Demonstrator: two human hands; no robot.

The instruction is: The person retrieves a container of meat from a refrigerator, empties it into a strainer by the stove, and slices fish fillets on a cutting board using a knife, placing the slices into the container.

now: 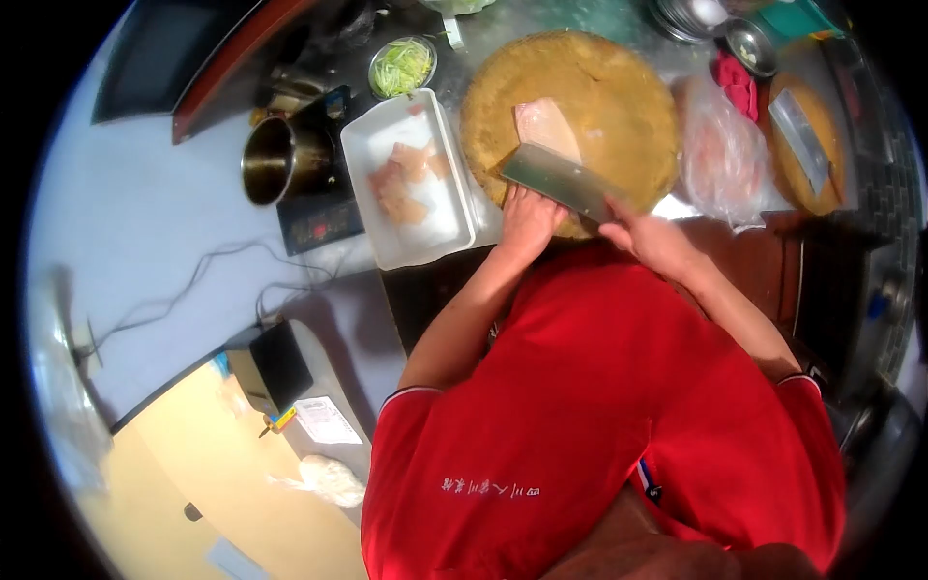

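A cleaver (561, 181) lies slantwise over the near part of a round wooden chopping board (619, 106). My right hand (650, 235) is closed round its handle at the board's near right edge. My left hand (530, 222) is at the near left edge, fingers laid forward and their tips close against the blade; whether meat lies under them is hidden. Beyond the blade is a pale pink slab of raw meat (546, 126), its near end covered by the cleaver. Left of the board, a white plastic tub (362, 164) contains several thin pieces of raw meat (406, 179).
A bowl of shredded green vegetable (402, 68) stands behind the tub. Left are a metal pot (269, 162) and a black cooker (319, 227). Right of the board lie a clear plastic bag (720, 155), a pink cloth (737, 87) and a second cleaver (800, 140) on a smaller board (826, 188).
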